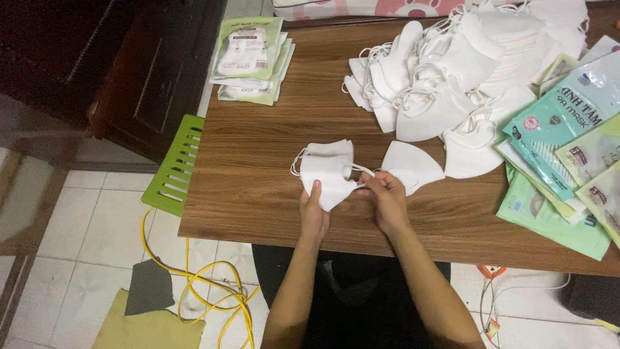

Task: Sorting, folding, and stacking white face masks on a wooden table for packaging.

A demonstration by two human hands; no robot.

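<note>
Both hands are seen low over the near edge of the wooden table (258,194): the left hand (313,216) is closed on the lower edge of a folded white face mask (329,178), thumb pressed up against the fabric, while the right hand (386,197) is pinched shut on the mask's right side, where a thin ear loop (363,169) is drawn taut across to the fingers. One mask is gripped between the two hands, just above the tabletop near the table's middle; a second white layer can be made out directly behind it, though whether that is a separate mask cannot be told. The held mask is plain white, folded flat, with a pointed lower corner and a looped cord showing at its left edge. Just beside the right hand, one more folded mask (413,165) is laid flat on the wood. Farther back, a loose heap of white masks (452,71) is piled toward the far right, too tangled to be counted. Along the right edge, a spread of green and teal packets (562,161) is fanned out, at least six overlapping. At the far left corner, a small stack of pale green packets (248,61) is set, roughly three deep. One green plastic stool (174,168) is tucked beside the table, and one yellow cable (206,291) is coiled on the tiled floor.
</note>
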